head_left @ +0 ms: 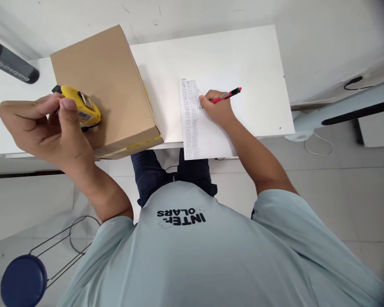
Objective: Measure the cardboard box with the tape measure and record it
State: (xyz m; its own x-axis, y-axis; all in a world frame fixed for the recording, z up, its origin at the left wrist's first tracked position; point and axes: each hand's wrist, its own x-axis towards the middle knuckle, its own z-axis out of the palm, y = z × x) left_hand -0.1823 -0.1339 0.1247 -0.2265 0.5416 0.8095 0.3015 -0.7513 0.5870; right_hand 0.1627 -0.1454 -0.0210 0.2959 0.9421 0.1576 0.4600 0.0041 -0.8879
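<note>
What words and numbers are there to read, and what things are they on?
"INTER-" and "OLARS", upside down, on the shirt; a fainter mark beside "OLARS" is unclear.
White lettering on the dark cylinder: too unclear to read surely.
Label with a barcode on the yellow tape measure: too small to read.
Handwriting on the paper: too small to read.

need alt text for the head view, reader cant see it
A person's right hand holds a red pen over partly written-on paper on a white table. The left hand holds a yellow tape measure by a cardboard box.
</note>
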